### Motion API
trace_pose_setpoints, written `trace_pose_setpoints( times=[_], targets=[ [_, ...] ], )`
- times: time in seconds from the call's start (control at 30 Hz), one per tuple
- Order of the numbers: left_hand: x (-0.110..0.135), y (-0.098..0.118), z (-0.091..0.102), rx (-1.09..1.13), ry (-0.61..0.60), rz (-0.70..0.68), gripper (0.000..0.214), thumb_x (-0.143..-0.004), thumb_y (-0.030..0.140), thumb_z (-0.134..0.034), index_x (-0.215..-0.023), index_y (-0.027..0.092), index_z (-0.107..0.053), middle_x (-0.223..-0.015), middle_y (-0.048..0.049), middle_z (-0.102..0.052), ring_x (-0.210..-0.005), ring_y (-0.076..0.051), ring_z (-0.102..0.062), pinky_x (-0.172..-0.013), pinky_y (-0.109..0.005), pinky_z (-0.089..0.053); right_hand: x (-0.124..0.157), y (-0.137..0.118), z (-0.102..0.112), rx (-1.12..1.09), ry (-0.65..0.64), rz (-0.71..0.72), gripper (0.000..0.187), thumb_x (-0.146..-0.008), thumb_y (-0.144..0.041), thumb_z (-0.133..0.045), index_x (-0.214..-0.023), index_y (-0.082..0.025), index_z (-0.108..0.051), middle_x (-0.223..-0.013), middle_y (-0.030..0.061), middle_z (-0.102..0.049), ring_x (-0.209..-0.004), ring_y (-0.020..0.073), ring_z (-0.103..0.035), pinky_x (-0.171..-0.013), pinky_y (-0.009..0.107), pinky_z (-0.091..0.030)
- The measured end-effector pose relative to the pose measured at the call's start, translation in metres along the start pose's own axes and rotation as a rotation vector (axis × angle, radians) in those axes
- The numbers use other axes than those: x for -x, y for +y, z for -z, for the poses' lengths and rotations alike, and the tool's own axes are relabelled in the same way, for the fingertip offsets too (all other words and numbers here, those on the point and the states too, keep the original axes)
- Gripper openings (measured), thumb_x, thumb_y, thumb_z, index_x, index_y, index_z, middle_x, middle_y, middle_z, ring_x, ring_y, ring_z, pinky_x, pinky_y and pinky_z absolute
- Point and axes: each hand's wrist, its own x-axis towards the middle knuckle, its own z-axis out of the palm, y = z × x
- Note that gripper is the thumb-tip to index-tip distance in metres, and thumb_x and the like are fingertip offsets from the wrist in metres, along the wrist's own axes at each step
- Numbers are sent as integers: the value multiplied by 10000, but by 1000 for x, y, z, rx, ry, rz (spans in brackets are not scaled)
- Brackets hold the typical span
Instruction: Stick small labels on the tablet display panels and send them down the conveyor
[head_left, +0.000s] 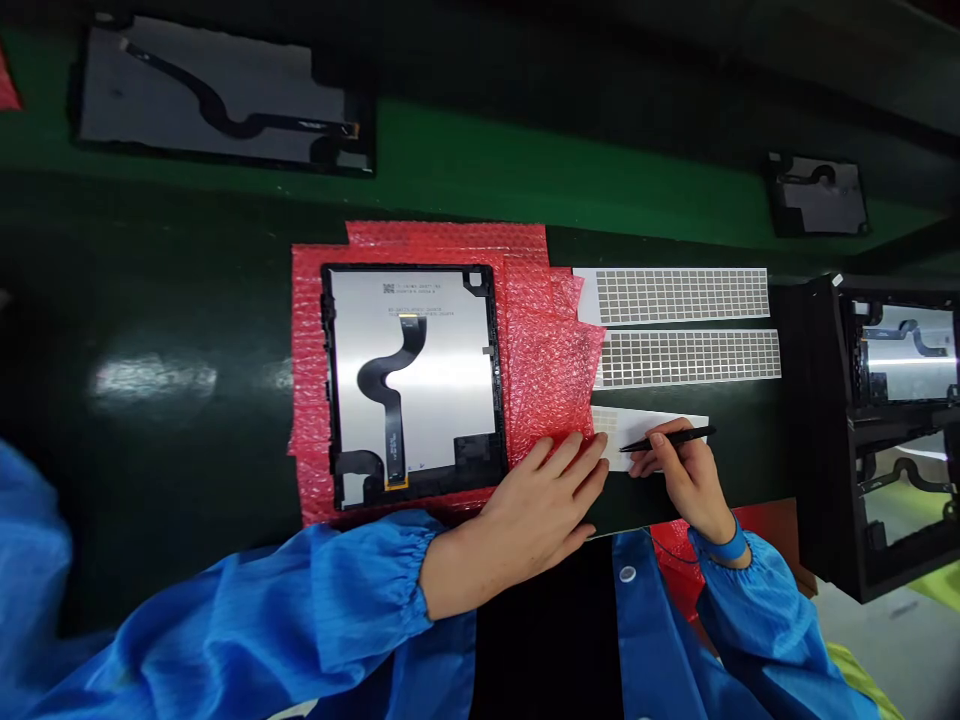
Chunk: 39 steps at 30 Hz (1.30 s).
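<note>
A display panel (442, 360) with a black flex cable (394, 375) lies face down on red bubble wrap (551, 340). My left hand (536, 505) rests flat, fingers stretched out, on the wrap's lower right corner and the edge of a white label sheet (686, 425). My right hand (686, 475) pinches black tweezers (667, 438), their tip touching that sheet. Both arms wear blue sleeves.
Two strips of small grid labels (682, 295) (690, 357) lie behind the sheet. A black rack (885, 430) holding more panels stands at the right. On the green belt behind lie another panel (210, 95) at the left and a smaller part (817, 195) at the right.
</note>
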Motion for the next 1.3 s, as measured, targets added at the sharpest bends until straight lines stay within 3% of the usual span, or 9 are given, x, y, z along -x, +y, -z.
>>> trace_pose_setpoints(
  times=[0.33,0.43,0.53,0.6,0.7,0.8,0.97,1.07,1.3],
  targets=[
    [0,-8,5,32,-43,-53,696,-955,571,-678,-1481,118,-625,-1653,-184,-495,-1430,-376,-510,-1127,-486,-402,-4,-4,0,-117,35,-47,376,-996,-604,-685,-963,-247,-573,-713,9,-784,-575,217,-775,-569,329,-638],
    [7,-15,24,93,15,-105,667,-961,557,-683,-1467,126,-624,-1613,-172,-540,-1413,-351,-532,-1142,-456,-398,-6,-14,-1,-136,66,-32,371,-983,-603,-701,-956,-256,-573,-688,8,-781,-541,243,-767,-532,357,-636],
    [23,-28,59,102,65,-125,481,-1021,509,-611,-1298,124,-696,-1267,-138,-738,-1165,-292,-669,-1021,-409,-479,-15,-35,-11,-143,112,44,332,-1000,-559,-699,-965,-243,-602,-702,21,-790,-523,244,-762,-516,363,-639],
    [38,-41,78,35,23,-66,389,-1038,455,-583,-1172,115,-717,-974,-108,-755,-906,-273,-708,-874,-408,-518,-26,-55,-27,-146,113,130,293,-1028,-512,-681,-973,-231,-620,-725,30,-798,-537,233,-769,-532,357,-648],
    [60,-68,87,-134,-68,104,473,-999,300,-625,-1379,18,-627,-816,-111,-761,-711,-269,-717,-895,-450,-522,-49,-92,-71,-157,53,238,248,-1049,-463,-668,-979,-232,-616,-725,24,-797,-567,223,-784,-551,347,-662],
    [70,-93,72,-189,-98,250,730,-955,227,-654,-1568,-86,-411,-749,-119,-781,-655,-272,-743,-1079,-517,-455,-74,-125,-128,-125,-42,284,257,-1042,-481,-674,-989,-242,-595,-714,14,-788,-584,224,-793,-551,342,-673],
    [55,-105,43,-97,-48,235,660,-946,316,-685,-1478,-48,-546,-879,-181,-818,-762,-320,-794,-1171,-616,-387,-113,-135,-200,-61,-230,251,331,-1029,-575,-646,-1014,-251,-581,-790,34,-803,-632,223,-809,-570,334,-692],
    [44,-100,40,-110,-5,237,489,-926,241,-670,-1345,-12,-663,-973,-231,-815,-913,-358,-804,-1153,-650,-409,-127,-123,-213,-24,-252,226,336,-1030,-589,-636,-1048,-256,-595,-812,40,-807,-697,236,-825,-639,353,-711],
    [44,-95,53,-75,7,292,324,-865,201,-695,-1150,55,-745,-973,-217,-811,-1075,-416,-763,-1161,-708,-399,-130,-112,-213,-7,-262,182,326,-1038,-562,-646,-1063,-239,-605,-815,47,-816,-736,231,-833,-616,310,-698]
  ],
)
